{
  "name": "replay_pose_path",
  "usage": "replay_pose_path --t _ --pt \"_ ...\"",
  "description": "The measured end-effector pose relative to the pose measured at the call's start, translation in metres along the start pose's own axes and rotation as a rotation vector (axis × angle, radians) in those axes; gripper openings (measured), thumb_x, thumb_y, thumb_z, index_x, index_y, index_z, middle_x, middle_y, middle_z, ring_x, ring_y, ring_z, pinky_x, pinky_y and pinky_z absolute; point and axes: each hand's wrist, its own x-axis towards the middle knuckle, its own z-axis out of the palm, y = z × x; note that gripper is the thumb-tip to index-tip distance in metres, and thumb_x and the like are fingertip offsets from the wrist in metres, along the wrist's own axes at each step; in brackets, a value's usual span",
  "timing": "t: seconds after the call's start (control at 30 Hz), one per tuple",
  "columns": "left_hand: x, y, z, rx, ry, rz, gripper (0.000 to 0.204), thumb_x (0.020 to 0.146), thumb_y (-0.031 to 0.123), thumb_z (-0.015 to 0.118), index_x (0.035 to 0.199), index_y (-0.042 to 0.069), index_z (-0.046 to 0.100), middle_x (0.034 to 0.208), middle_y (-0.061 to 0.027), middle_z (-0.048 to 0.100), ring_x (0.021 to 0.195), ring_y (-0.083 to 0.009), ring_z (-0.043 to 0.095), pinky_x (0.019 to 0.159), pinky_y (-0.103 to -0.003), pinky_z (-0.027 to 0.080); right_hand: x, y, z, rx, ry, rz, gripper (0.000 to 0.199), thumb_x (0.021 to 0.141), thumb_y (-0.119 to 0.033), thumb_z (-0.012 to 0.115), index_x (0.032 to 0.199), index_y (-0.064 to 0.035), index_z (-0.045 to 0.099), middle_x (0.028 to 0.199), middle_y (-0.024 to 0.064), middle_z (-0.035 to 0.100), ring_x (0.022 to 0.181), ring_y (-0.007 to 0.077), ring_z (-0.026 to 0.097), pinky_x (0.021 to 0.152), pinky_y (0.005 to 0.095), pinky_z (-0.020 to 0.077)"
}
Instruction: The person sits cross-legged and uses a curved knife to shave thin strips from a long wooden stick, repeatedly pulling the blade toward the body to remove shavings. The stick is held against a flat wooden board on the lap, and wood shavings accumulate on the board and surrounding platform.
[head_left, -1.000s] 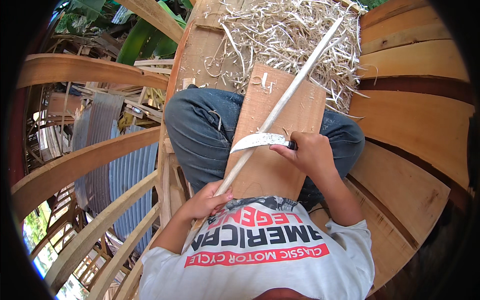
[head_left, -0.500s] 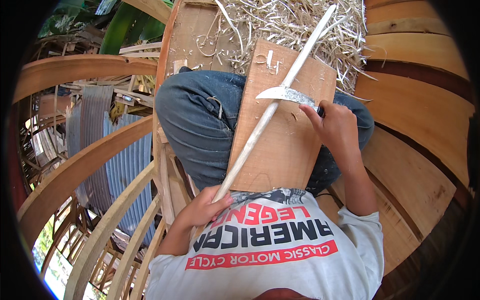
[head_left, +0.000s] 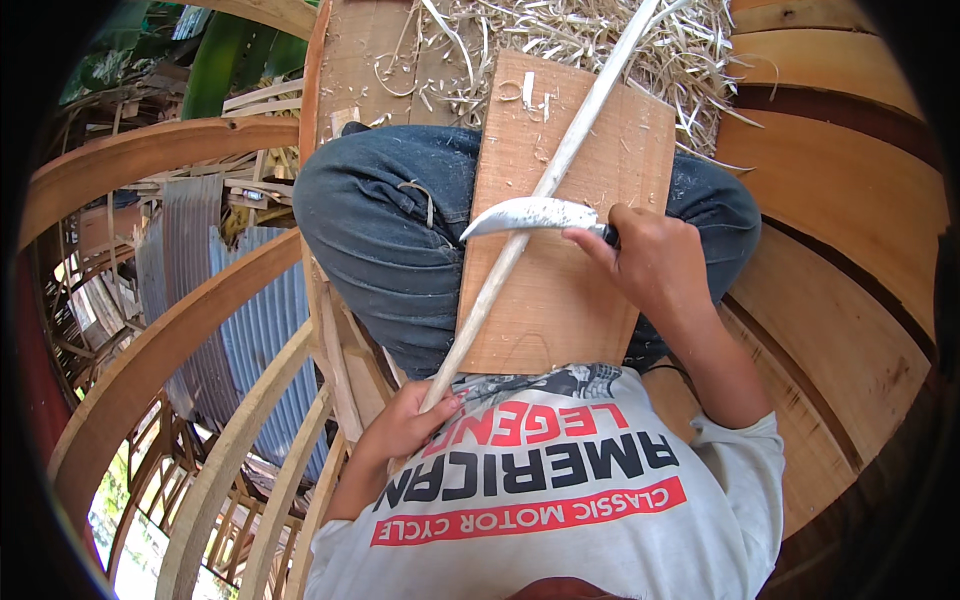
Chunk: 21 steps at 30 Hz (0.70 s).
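A long pale wooden stick (head_left: 563, 158) slants across a flat brown board (head_left: 560, 310) that rests on my lap. My left hand (head_left: 408, 418) is closed around the stick's near end, close to my shirt. In my right hand (head_left: 655, 252) is a knife (head_left: 532, 214) with a curved, whitish-smeared blade; its dark handle is mostly hidden by my fingers. The blade lies across the stick around its middle, tip pointing left. At the stick's far end a thin strip (head_left: 668, 10) splits off. A few small shavings (head_left: 530, 92) lie on the board's far part.
A heap of curly wood shavings (head_left: 690, 75) covers the planks beyond my knees. Curved wooden planks (head_left: 830, 190) rise on the right. Curved ribs (head_left: 170, 345) stand at the left, with corrugated metal sheets (head_left: 265, 340) and scrap wood beyond them.
The knife and my right hand have moved nearer to me along the stick and slightly left. My left hand keeps its hold on the near end. The whole view has shifted a little.
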Motion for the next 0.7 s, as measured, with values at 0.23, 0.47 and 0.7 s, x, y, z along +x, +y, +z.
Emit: replay_pose_path --t 0.23,0.47,0.7 --pt "-0.001 -0.001 0.007 0.08 0.055 -0.003 0.03 0.091 0.027 0.059 0.085 -0.002 0.057 0.072 -0.0024 0.055 0.07 -0.0095 0.049 0.064 -0.027 0.043 0.018 0.057 -0.005 -0.064 0.19 0.355 0.06 0.084 -0.059 0.057 0.061 -0.003 0.058 0.055 0.0162 0.058 0.05 0.0324 0.061 0.045 0.0393 0.047" --pt "0.004 -0.004 0.008 0.123 0.083 0.023 0.03 0.09 0.026 0.06 0.086 -0.004 0.057 0.073 -0.0034 0.056 0.071 -0.0098 0.049 0.065 -0.027 0.043 -0.02 -0.005 0.011 0.012 0.002 0.006 0.061 0.081 -0.061 0.057 0.059 -0.0049 0.055 0.051 0.0116 0.056 0.046 0.0265 0.06 0.043 0.0353 0.0475" --pt "0.003 0.002 0.018 0.182 0.17 -0.016 0.029 0.09 0.023 0.061 0.091 -0.005 0.058 0.075 -0.0074 0.058 0.071 -0.0128 0.052 0.067 -0.029 0.044 0.008 0.042 0.012 -0.098 0.223 0.15 0.061 0.08 -0.061 0.059 0.061 -0.0028 0.059 0.049 0.0133 0.055 0.046 0.0274 0.06 0.042 0.0351 0.0456"
